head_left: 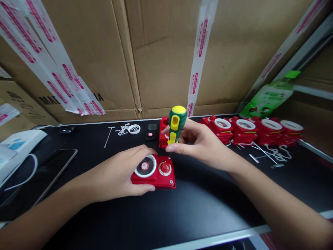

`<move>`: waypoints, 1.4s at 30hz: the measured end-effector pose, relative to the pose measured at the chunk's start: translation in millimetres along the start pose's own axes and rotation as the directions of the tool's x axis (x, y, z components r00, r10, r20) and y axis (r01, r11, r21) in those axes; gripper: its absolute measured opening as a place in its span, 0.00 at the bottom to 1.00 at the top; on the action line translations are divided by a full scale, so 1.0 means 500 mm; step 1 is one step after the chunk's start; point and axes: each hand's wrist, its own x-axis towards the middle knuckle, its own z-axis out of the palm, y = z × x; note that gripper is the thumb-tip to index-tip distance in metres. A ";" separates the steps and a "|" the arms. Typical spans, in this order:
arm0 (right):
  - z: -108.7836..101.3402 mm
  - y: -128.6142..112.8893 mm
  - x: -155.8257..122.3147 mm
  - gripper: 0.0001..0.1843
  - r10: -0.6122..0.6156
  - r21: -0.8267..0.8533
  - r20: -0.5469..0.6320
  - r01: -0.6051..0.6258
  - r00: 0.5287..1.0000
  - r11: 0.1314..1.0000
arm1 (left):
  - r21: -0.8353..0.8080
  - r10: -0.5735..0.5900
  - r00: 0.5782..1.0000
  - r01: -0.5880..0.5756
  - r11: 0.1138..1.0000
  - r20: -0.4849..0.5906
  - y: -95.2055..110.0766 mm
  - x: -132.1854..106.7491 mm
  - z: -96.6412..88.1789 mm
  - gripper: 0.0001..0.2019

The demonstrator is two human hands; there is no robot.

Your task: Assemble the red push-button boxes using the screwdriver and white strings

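Note:
My left hand [135, 170] is closed round the left end of a red alarm box [161, 180] that lies on the black table. The box carries a white ring [154, 172] around a black disc and, to its right, a red dome button [164, 167]. In my right hand [195, 140] is a screwdriver [177, 125] with a green and yellow handle, held upright. Its tip meets the box's upper right corner, where a screw seems to sit. A silver screw [171, 182] shows at the lower right corner.
Behind the screwdriver stands another red box [163, 133]. Several red boxes with white rings [246, 124] line the back right, near metal T-shaped pieces [265, 154] and a green bottle [270, 95]. A white ring with small pins [134, 129] and a phone [57, 170] lie leftward.

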 end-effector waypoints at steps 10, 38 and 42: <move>0.000 -0.030 -0.012 0.27 -0.045 -0.120 0.037 0.049 0.998 0.992 | -0.003 -0.008 1.000 0.008 1.000 -0.008 -0.004 0.000 0.000 0.31; -0.016 -0.026 -0.005 0.26 0.096 0.070 0.103 -0.103 0.990 0.992 | -0.010 -0.001 1.000 0.001 1.000 -0.018 -0.002 0.000 0.000 0.31; -0.002 -0.018 -0.005 0.26 0.095 0.115 0.105 -0.107 0.990 0.988 | -0.003 -0.006 1.000 0.006 1.000 -0.014 -0.004 0.000 0.000 0.31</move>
